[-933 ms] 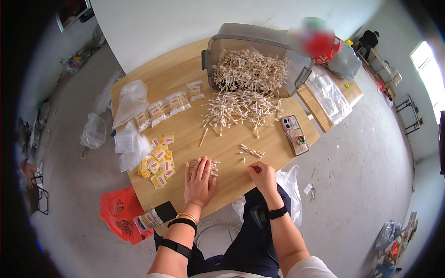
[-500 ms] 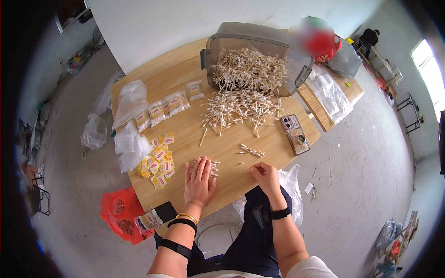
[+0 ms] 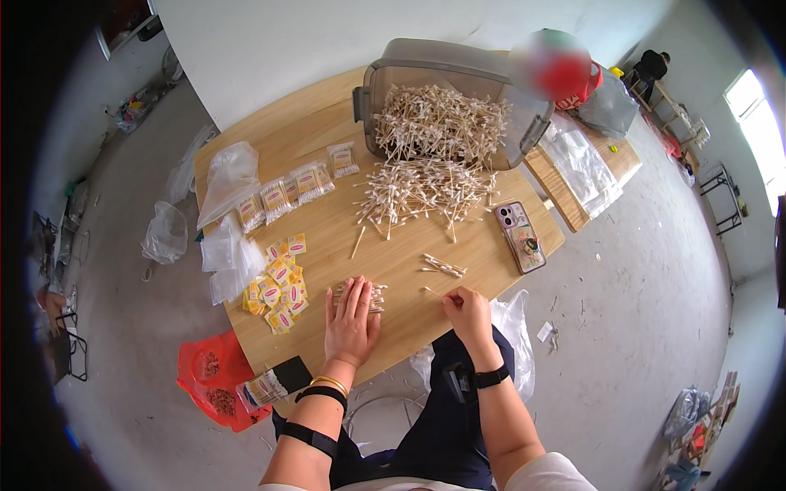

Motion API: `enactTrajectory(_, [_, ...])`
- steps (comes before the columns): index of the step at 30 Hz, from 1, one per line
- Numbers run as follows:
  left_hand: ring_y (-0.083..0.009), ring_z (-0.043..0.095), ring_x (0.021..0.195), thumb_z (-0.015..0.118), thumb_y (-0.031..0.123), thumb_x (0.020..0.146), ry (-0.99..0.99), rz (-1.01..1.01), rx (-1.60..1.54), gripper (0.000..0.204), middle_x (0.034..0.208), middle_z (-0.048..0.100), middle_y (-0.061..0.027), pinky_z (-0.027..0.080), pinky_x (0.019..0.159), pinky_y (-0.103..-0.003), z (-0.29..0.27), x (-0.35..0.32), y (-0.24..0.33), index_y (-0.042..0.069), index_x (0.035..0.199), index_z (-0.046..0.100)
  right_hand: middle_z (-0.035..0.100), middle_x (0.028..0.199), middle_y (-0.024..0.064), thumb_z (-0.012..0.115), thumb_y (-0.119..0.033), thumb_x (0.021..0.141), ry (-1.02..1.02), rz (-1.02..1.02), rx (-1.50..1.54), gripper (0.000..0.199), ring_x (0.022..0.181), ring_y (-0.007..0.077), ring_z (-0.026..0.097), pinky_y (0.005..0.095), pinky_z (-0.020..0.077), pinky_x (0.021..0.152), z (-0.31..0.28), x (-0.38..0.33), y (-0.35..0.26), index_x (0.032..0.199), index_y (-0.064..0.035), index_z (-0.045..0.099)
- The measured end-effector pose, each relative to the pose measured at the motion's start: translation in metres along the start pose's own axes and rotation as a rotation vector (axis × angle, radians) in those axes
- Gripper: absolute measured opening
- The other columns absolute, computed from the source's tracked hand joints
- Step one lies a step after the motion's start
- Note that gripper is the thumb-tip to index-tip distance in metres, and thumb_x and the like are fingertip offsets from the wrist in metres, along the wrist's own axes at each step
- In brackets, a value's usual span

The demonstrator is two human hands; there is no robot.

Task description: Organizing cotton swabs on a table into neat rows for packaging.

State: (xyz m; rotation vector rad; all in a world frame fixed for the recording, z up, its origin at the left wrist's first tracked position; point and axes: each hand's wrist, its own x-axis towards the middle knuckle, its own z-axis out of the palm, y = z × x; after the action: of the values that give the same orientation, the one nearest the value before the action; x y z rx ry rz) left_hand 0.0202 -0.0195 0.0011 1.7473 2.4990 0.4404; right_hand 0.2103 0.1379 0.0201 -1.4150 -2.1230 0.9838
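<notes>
My left hand (image 3: 353, 321) lies flat, fingers stretched, over a small row of cotton swabs (image 3: 377, 299) on the table. White tips stick out on both sides of it. Close to the table's front edge, my right hand (image 3: 468, 314) is closed in a pinch on a single cotton swab (image 3: 431, 290), whose tip points left. Just beyond it lies a small loose bunch of swabs (image 3: 444, 265). A large heap of swabs (image 3: 426, 192) spills from a tipped grey translucent bin (image 3: 524, 123) at the back.
Filled swab packets (image 3: 309, 182) stand in a row at the left. Near them are clear plastic bags (image 3: 233, 176) and yellow printed cards (image 3: 282, 286). A phone (image 3: 521, 237) lies at the right edge. A red bag (image 3: 213, 368) hangs at the lower left.
My right hand has closed further and turned slightly, and the swab now shows between its fingers and the tip on the left. My left hand has barely moved.
</notes>
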Motion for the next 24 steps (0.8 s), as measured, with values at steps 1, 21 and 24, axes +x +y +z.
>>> enactTrajectory(1, [-0.0252, 0.027, 0.149, 0.053, 0.034, 0.093, 0.0, 0.001, 0.004, 0.069, 0.161, 0.03, -0.0063, 0.015, 0.123, -0.056, 0.0001, 0.0, -0.0001, 0.009, 0.154, 0.033, 0.07, 0.078, 0.017, 0.07, -0.014, 0.081, 0.007, -0.006, -0.015, 0.014, 0.076, 0.0335, 0.069, 0.04, 0.0545, 0.07, 0.0009, 0.0, 0.0004, 0.083, -0.0001, 0.071])
enactTrajectory(21, [-0.0251, 0.028, 0.149, 0.054, 0.034, 0.092, 0.015, 0.002, -0.015, 0.069, 0.16, 0.031, -0.0065, 0.015, 0.123, -0.057, 0.001, 0.0002, -0.0002, 0.009, 0.154, 0.034, 0.067, 0.076, 0.0146, 0.068, -0.01, 0.079, 0.067, -0.105, -0.058, 0.009, 0.078, 0.033, 0.064, 0.0417, 0.0517, 0.072, -0.0013, 0.0009, 0.0014, 0.08, -0.0013, 0.068])
enactTrajectory(24, [-0.0252, 0.028, 0.149, 0.054, 0.034, 0.092, 0.015, 0.004, -0.012, 0.069, 0.16, 0.031, -0.0068, 0.015, 0.123, -0.057, 0.0003, 0.0003, -0.0011, 0.009, 0.153, 0.034, 0.066, 0.076, 0.014, 0.068, -0.009, 0.079, 0.068, -0.133, -0.088, 0.008, 0.078, 0.0326, 0.063, 0.0408, 0.0513, 0.072, -0.0004, 0.0009, -0.0005, 0.08, -0.0014, 0.067])
